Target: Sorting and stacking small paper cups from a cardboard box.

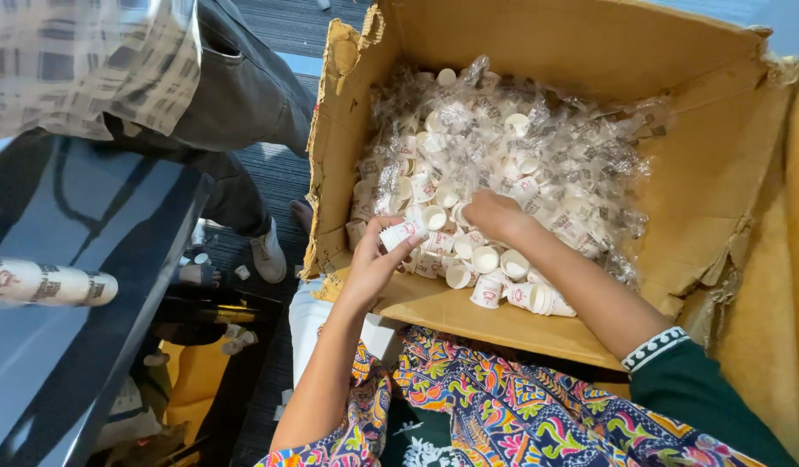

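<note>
Floor: dark carpet (278,173) runs between a glossy dark table (88,285) on the left and a big cardboard box (702,173) on the right; a few loose cups lie scattered on it.
Box: its flaps stand open and torn, so both arms can reach in from above; the near wall leans against the person's patterned lap.
Contents: many small white paper cups (486,259) lie loose in a heap, mixed with crumpled clear plastic sleeves (581,164), which look like the wrapping the cups came in.
Left hand (373,259): fingers are curled around a short nested stack of cups (404,232), held on its side just above the near part of the heap; the grip is closed but loose, probably to keep the stack together.
Right hand (494,214): it lies palm down on the heap, fingers bent into the cups; I cannot tell if it grips one.
Table: a long sleeve of stacked cups (49,284) lies flat on it, well apart from the box.
Other person: legs in dark trousers (235,95) and a light shoe (267,252) stand beside the box.
</note>
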